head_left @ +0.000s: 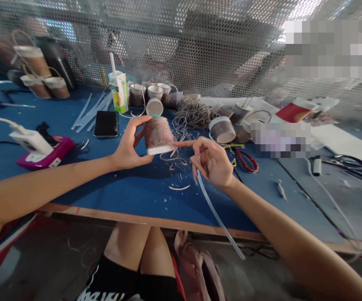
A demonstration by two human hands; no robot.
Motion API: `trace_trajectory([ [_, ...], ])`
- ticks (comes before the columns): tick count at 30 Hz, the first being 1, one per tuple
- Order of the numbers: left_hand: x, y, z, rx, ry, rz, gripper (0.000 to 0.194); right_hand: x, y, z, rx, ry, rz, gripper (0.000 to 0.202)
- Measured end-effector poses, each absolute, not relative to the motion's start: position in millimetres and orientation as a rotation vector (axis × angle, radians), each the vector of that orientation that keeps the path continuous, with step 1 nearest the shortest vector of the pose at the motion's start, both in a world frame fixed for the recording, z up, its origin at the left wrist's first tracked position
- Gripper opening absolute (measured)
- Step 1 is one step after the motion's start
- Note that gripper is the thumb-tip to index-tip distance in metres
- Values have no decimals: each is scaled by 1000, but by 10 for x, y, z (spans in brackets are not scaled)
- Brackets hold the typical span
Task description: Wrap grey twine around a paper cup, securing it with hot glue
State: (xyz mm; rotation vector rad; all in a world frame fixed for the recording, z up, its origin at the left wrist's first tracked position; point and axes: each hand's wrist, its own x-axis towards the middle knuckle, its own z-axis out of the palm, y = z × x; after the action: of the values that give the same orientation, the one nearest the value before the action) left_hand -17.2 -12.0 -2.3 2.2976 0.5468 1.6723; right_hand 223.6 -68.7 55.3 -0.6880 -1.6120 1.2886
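Note:
My left hand (131, 144) grips a small cup wrapped in reddish-brown cord (158, 133), raised above the blue table. Its white rim faces down toward me, and my thumb presses near that rim. In my right hand (214, 161) a long translucent glue stick (220, 221) is pinched, hanging down past the table's front edge. The right index finger stretches out to the cup's lower right side and appears to touch it. Below the hands lie cord scraps and a white curved offcut (179, 188).
Behind the cup sit a heap of grey-brown cord (193, 112) and several wrapped cups (222, 129). A drink carton (118, 92), phone (106, 123) and magenta power strip (49, 154) stand left. Red-handled pliers (247, 161) and black scissors (353, 163) lie right.

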Motion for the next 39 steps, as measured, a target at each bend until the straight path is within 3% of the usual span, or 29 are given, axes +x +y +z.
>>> trace_trajectory([
  [6, -170, -138, -16, 2300, 563, 1658, 77, 2246, -662, 564, -621, -1423, 1034, 37],
  [17, -155, -126, -20, 2282, 531, 1657, 78, 2184, -793, 591, -613, -1581, 1324, 38],
  [27, -187, -96, -22, 2237, 447, 1602, 84, 2300, -574, 590, -882, -1175, 1132, 44],
  [32, -200, -51, -59, 2237, 342, 1543, 88, 2350, -525, 557, -762, -1345, 893, 29],
  [33, -197, -44, -63, 2246, 328, 1521, 88, 2345, -544, 562, -714, -1476, 879, 30],
  [37, -173, -15, -66, 2281, 241, 1453, 87, 2272, -647, 565, -635, -1910, 876, 69],
  [39, -159, 3, -63, 2273, 179, 1434, 85, 2229, -666, 532, -662, -1962, 850, 76],
])
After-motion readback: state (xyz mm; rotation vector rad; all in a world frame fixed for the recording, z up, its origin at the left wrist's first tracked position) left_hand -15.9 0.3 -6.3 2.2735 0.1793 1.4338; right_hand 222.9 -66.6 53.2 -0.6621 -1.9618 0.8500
